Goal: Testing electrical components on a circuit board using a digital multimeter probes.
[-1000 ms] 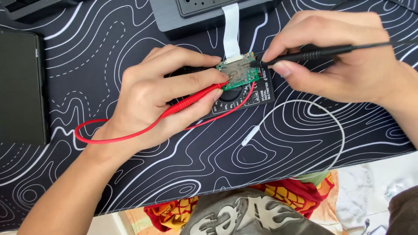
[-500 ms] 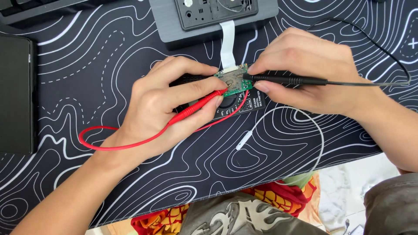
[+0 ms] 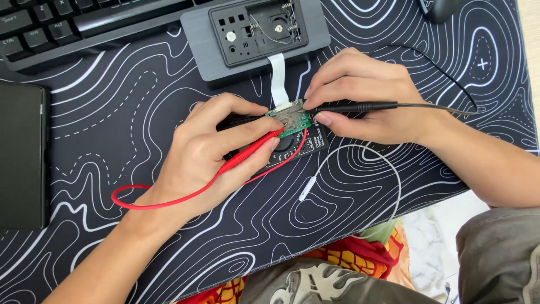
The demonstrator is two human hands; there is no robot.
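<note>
Left hand (image 3: 211,155) fingers clamped on red probe (image 3: 247,155), tip on small green circuit board (image 3: 289,117). Right hand (image 3: 365,95) fingers pinched on black probe (image 3: 354,106), tip at board's right edge. Board sits atop black multimeter (image 3: 298,143), mid-counter, white ribbon cable (image 3: 278,79) running up to opened grey device (image 3: 256,34). Around: keyboard (image 3: 62,28) top left, black slab (image 3: 21,155) far left, loose white wire (image 3: 360,169), red lead loop (image 3: 146,200). Hands hide most of meter. Counter covered by black mat with white contour lines (image 3: 112,101).
</note>
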